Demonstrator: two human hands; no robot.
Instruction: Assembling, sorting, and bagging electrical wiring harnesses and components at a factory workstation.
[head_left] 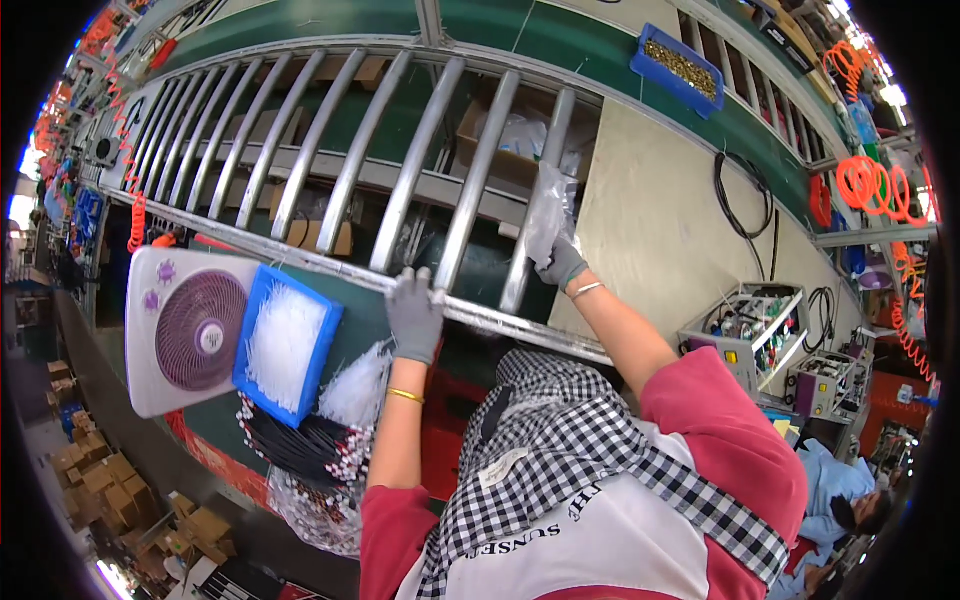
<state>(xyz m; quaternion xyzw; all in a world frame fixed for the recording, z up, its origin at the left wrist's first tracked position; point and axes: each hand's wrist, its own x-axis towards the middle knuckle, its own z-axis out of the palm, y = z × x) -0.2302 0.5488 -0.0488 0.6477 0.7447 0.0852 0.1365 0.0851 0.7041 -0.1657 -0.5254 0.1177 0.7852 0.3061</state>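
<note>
While left hand (414, 312) presses metal rail (500, 320), right hand (560, 262) pinches crinkly clear bag (550, 205).

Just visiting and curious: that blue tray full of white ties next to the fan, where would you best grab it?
By its raised rim, I'd guess. The blue tray lies flat, heaped with white ties, so only the edges are free. Its right long side is open toward the left hand; the white fan unit crowds the other side.

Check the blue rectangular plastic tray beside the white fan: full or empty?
Full. The blue rectangular plastic tray is heaped with thin white strips covering its floor; only its blue rim shows. It lies beside the white fan.
</note>
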